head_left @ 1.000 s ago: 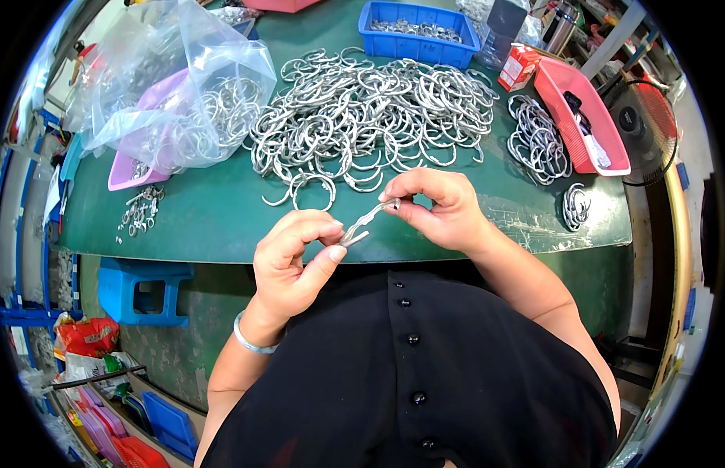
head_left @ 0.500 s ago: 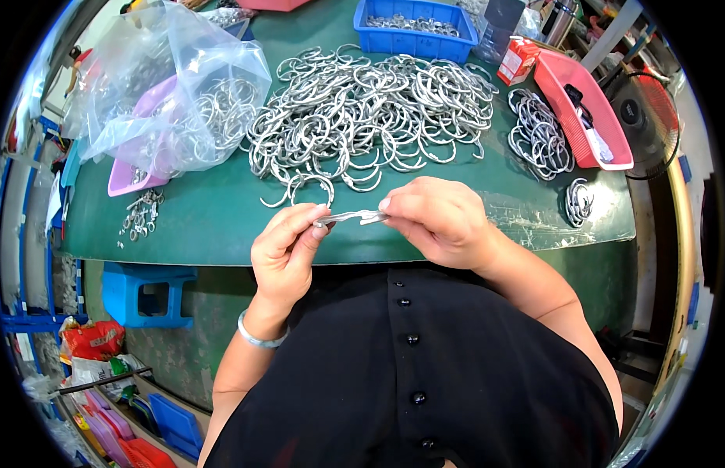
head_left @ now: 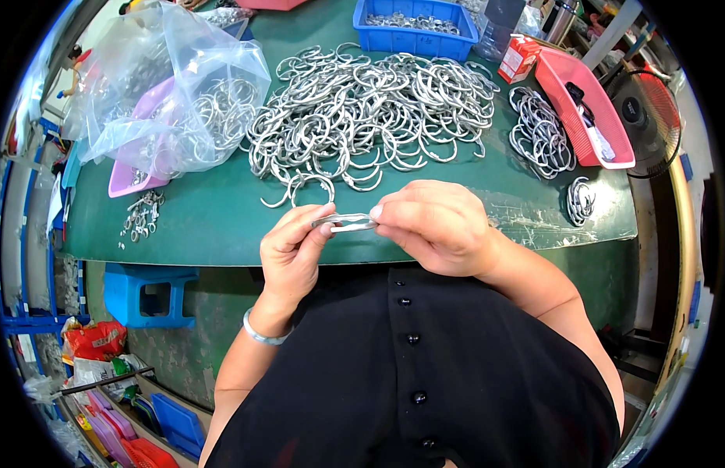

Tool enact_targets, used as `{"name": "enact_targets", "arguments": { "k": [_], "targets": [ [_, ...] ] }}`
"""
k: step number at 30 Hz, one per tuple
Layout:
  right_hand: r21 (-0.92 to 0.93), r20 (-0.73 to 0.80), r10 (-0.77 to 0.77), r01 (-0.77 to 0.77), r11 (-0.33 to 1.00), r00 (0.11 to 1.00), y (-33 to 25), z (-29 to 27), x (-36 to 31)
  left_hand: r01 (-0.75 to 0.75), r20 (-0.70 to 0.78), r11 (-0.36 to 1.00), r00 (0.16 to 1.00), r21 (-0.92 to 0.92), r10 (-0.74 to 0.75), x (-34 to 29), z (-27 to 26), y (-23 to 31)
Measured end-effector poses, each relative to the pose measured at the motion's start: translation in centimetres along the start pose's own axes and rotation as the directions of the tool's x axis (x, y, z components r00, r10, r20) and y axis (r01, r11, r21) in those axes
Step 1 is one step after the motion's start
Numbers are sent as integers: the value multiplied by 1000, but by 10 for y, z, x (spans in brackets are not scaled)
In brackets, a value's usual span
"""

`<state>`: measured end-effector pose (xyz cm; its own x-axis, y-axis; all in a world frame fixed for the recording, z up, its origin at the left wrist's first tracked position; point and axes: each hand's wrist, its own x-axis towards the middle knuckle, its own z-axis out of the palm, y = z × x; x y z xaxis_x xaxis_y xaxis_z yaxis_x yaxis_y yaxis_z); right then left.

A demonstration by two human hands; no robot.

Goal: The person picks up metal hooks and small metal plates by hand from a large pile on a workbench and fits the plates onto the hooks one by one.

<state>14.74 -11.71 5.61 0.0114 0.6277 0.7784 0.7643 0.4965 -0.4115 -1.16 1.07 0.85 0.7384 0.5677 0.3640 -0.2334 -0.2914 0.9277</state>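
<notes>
Between my two hands is a silver metal bangle (head_left: 351, 218), seen nearly edge-on above the table's front edge. My left hand (head_left: 294, 248) pinches its left end between thumb and fingers. On the other side, my right hand (head_left: 436, 226) grips the right end, thumb and fingertips pressed together. Just beyond the hands lies a large heap of similar silver open bangles (head_left: 370, 109), with a few loose ones at its near edge. A pale bangle (head_left: 263, 331) circles my left wrist.
A clear plastic bag (head_left: 171, 86) with rings covers a purple basket (head_left: 132, 178) at the left, near small metal pieces (head_left: 143, 214). Behind the heap stands a blue bin (head_left: 415, 31). Rightward are more bangles (head_left: 540, 132), a stacked bundle (head_left: 581, 201), a pink basket (head_left: 585, 109) and a fan (head_left: 647, 117).
The bangle has turned in my fingers, so two strands now show apart. My hands have come slightly closer together; the heap has not moved.
</notes>
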Motion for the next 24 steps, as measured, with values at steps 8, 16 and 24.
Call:
{"name": "enact_targets", "arguments": {
  "k": [8,16,24],
  "targets": [
    [32,-33,-68,69,997,997,-6,3,11,136,49,979,990,-149,-130,-3,2,-4],
    [35,-31,-81,82,996,996,-6,6,13,255,90,901,967,-350,-238,-5,9,-2],
    [41,16,37,-37,998,999,-10,0,13,295,103,869,955,-396,-278,-5,5,-3]
  ]
}}
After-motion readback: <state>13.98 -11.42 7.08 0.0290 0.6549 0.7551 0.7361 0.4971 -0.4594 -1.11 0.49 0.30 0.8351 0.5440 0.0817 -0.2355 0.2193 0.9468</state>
